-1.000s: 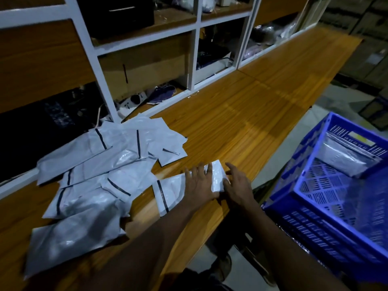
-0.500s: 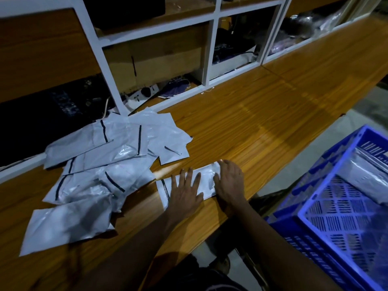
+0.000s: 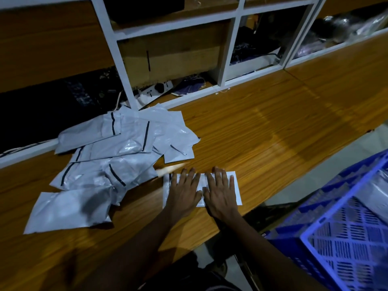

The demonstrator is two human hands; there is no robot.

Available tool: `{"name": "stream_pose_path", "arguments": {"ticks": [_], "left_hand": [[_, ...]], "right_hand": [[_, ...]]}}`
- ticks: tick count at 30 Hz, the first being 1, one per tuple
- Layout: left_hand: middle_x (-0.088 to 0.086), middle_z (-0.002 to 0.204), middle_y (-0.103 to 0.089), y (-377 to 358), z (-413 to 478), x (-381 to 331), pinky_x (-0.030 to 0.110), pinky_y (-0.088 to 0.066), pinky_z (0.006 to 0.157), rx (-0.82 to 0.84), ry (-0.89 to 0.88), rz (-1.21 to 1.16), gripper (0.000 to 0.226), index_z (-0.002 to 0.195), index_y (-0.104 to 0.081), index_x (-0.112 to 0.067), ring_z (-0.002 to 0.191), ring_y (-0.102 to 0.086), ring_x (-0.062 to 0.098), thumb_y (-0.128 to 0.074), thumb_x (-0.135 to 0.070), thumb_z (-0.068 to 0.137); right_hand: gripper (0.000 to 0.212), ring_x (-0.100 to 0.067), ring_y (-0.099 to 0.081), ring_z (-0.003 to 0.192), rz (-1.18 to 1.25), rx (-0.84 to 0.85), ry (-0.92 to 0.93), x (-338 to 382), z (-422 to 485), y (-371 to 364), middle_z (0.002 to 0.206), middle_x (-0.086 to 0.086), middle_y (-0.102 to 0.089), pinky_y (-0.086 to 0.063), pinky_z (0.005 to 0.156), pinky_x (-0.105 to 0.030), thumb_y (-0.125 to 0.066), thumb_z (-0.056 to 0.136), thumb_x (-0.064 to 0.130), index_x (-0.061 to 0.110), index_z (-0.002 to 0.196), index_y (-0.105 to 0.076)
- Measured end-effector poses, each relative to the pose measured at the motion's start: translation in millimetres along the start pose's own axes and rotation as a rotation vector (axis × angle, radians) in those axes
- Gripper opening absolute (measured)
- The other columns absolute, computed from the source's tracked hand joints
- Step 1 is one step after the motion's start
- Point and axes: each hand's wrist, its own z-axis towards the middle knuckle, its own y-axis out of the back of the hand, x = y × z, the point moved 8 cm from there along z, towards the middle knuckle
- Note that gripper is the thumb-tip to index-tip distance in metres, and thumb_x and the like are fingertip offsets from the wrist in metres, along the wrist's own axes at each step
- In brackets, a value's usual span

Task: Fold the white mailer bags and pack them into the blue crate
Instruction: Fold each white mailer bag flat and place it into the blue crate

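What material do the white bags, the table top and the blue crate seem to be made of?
White bags: thin glossy plastic film, wrinkled, with highlights. Table top: wood or wood-look laminate, shiny; grain lines show. Blue crate: rigid moulded plastic, probably, with slotted walls.

Dim, bluish scene; glare streaks the wooden counter (image 3: 273,131), edges bend wide-angle.

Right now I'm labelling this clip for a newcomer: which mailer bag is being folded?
Start at the long wooden counter, left of the blue crate. Near its front edge, right of the loose pile of bags, one white mailer bag lies alone. Unlike the crumpled pile, it is a flat rectangle under the left hand and right hand.
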Motion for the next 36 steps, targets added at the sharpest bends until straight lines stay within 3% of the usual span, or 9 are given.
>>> {"name": "stream_pose_path", "arguments": {"ticks": [7, 13, 17, 20, 23, 28, 36], "left_hand": [[0.017, 0.149, -0.048, -3, 2, -9, 0.06, -0.036, 0.11, -0.055, 0.04, -0.083, 0.059, 0.141, -0.054, -0.009, 0.139, -0.044, 0.037, -0.028, -0.042, 0.099], [0.017, 0.159, -0.032, -7, -1, -5, 0.063, -0.026, 0.113, -0.095, 0.048, -0.1, 0.064, 0.15, -0.041, -0.008, 0.148, -0.026, 0.038, -0.02, -0.044, 0.102], [0.017, 0.164, -0.017, -13, -2, -5, 0.065, -0.017, 0.114, -0.07, 0.043, -0.098, 0.069, 0.156, -0.029, -0.009, 0.152, -0.011, 0.038, -0.012, -0.046, 0.1], [0.015, 0.165, -0.014, -12, 1, -3, 0.067, -0.012, 0.114, -0.058, 0.068, -0.098, 0.07, 0.157, -0.026, -0.013, 0.153, -0.007, 0.038, -0.009, -0.048, 0.099], [0.013, 0.166, -0.013, -13, 4, -2, 0.069, -0.01, 0.113, -0.035, 0.08, -0.093, 0.069, 0.158, -0.023, -0.015, 0.153, -0.006, 0.037, -0.008, -0.049, 0.1], [0.012, 0.166, -0.01, -13, 2, 1, 0.068, -0.01, 0.114, -0.03, 0.072, -0.08, 0.072, 0.159, -0.02, -0.017, 0.153, -0.006, 0.036, -0.005, -0.053, 0.099], [0.016, 0.164, -0.02, -9, -2, 1, 0.067, -0.017, 0.113, -0.049, 0.074, -0.083, 0.073, 0.157, -0.027, -0.012, 0.151, -0.016, 0.039, -0.008, -0.052, 0.099]], "right_hand": [[0.055, -0.04, -0.033, 0.144, -0.02, 0.034, 0.046, 1, 9, -5, 0.155, -0.018, -0.038, -0.032, 0.112, -0.062, -0.025, 0.102, 0.036, 0.011, 0.147, -0.043], [0.06, -0.034, -0.017, 0.151, -0.077, 0.055, 0.065, 2, 7, -8, 0.163, -0.014, -0.022, -0.012, 0.119, -0.055, -0.014, 0.103, 0.04, 0.013, 0.156, -0.026], [0.066, -0.026, 0.004, 0.154, -0.086, 0.069, 0.057, -2, 8, -13, 0.166, -0.006, -0.001, 0.008, 0.12, -0.045, 0.006, 0.1, 0.05, 0.019, 0.158, -0.004], [0.072, -0.023, 0.01, 0.153, -0.069, 0.071, 0.057, -3, 13, -12, 0.164, 0.0, 0.009, 0.014, 0.119, -0.041, 0.018, 0.094, 0.056, 0.022, 0.155, 0.005], [0.076, -0.021, 0.013, 0.153, -0.057, 0.072, 0.05, -4, 16, -11, 0.164, 0.001, 0.011, 0.011, 0.121, -0.044, 0.023, 0.09, 0.059, 0.023, 0.155, 0.007], [0.071, -0.018, 0.017, 0.152, -0.015, 0.074, 0.002, -17, 12, -13, 0.165, 0.003, 0.012, 0.007, 0.123, -0.044, 0.009, 0.097, 0.06, 0.026, 0.158, 0.005], [0.08, -0.027, 0.011, 0.153, -0.035, 0.104, 0.035, -37, 16, -5, 0.166, -0.005, 0.005, 0.003, 0.123, -0.046, 0.01, 0.095, 0.063, 0.021, 0.16, -0.005]]}}
